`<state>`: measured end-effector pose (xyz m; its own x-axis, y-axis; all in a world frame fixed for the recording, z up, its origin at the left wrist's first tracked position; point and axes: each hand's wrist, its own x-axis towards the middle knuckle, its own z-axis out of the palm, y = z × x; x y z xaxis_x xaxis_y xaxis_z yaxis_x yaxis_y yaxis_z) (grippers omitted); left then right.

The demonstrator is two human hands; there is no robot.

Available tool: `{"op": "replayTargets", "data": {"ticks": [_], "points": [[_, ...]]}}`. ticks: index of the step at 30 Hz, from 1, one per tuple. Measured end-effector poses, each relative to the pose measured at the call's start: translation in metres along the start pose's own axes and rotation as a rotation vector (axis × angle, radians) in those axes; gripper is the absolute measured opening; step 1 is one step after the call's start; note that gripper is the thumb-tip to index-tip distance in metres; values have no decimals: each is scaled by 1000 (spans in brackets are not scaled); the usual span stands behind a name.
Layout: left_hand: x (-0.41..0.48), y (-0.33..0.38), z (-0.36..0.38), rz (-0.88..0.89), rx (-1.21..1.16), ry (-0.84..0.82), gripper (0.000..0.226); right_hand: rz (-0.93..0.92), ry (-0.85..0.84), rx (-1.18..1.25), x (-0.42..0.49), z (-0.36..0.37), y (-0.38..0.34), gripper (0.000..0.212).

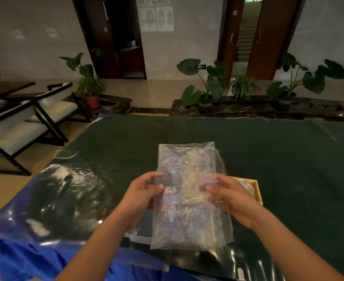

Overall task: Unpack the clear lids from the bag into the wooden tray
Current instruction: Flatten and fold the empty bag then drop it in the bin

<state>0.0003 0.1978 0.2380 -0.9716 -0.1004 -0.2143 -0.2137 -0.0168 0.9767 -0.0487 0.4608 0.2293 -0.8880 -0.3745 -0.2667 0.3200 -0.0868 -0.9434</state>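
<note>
Left fingers (157, 187): curled, thumb against fingertips, pinching the left edge of the film about halfway up the pack.
Right fingers (213, 188): curled inward the same way, pinching the right side at matching height; some fingertips show only blurred through the plastic.
Left hand (144, 191): knuckles outward, forearm coming in from the lower left.
Right hand (229, 195): mirrors the left, palm towards the pack.
Why held so: a two-sided pinch at mid-height keeps the limp pack spread flat and facing the wearer; probably looking for an opening or about to pull the walls apart. Judgement only.
Thing held: tall, crinkled, transparent plastic bag (187, 216), lifted off the table, top tilted away, bottom hanging near the front edge.
Clear lids: presumably inside the bag; the contents read as glittering creased plastic, and single lids cannot be made out.
Destination: shallow pale wooden tray (257, 189), on the table just behind the right hand and mostly hidden by it. Something rounded and clear (248, 186) lies in it, possibly a lid.
Under the bag: a flat clear zip-edged pouch (138, 237) lies on the table.
Surface: dark green table (288, 159) under a glossy clear sheet, with blue cloth (35, 256) hanging at the front.
Risk: slippery film, so a lid could drop out if the bag tips.
</note>
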Motion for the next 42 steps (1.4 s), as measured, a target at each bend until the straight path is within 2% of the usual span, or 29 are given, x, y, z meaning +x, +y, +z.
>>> {"op": "replayTargets", "data": {"ticks": [4, 9, 13, 16, 18, 20, 21, 23, 24, 25, 26, 28, 29, 31, 33, 36, 40, 42], "points": [[6, -6, 1, 56, 2, -9, 44, -88, 150, 2, 6, 7, -2, 30], [10, -13, 11, -3, -195, 63, 35, -94, 142, 77, 11, 6, -3, 35], [9, -10, 7, -152, -396, -89, 40, -122, 149, 9, 15, 1, 2, 44], [5, -1, 2, -253, -357, -191, 40, -180, 131, -145, 14, -4, -2, 48], [4, 2, 5, -214, -163, -193, 44, -195, 139, -232, 14, -5, -5, 47], [4, 0, 11, -119, 42, -136, 71, -180, 170, -235, 15, -8, -5, 44], [4, -1, 14, -60, 84, -65, 78, -156, 178, -160, 16, -11, -5, 39], [1, -2, 16, 66, 92, 76, 83, -67, 115, 191, 16, -17, -2, 31], [1, -1, 17, 119, 100, 118, 86, -6, 69, 340, 13, -18, -2, 34], [1, -2, 17, 159, 132, 136, 90, 40, 46, 371, 11, -18, 0, 42], [2, -4, 18, 189, 179, 149, 94, 56, 34, 298, 10, -16, 1, 49], [3, -6, 18, 232, 207, 157, 103, 1, 61, 15, 8, -2, 6, 48], [3, -6, 18, 227, 153, 157, 107, -32, 112, -71, 7, 5, 7, 45], [2, -6, 15, 118, -61, 128, 111, -69, 223, -58, 8, 10, 7, 41], [1, -9, 12, -51, -235, 27, 112, -82, 246, -16, 9, 8, 3, 41], [-2, -19, 14, -146, -89, -64, 94, -77, 226, -83, 9, 5, -2, 44], [-2, -28, 17, -68, -51, 113, 71, -19, 88, -20, 8, 6, 1, 62], [-2, -28, 19, -22, -39, 138, 67, 16, 21, -55, 7, 9, 5, 59]]}}
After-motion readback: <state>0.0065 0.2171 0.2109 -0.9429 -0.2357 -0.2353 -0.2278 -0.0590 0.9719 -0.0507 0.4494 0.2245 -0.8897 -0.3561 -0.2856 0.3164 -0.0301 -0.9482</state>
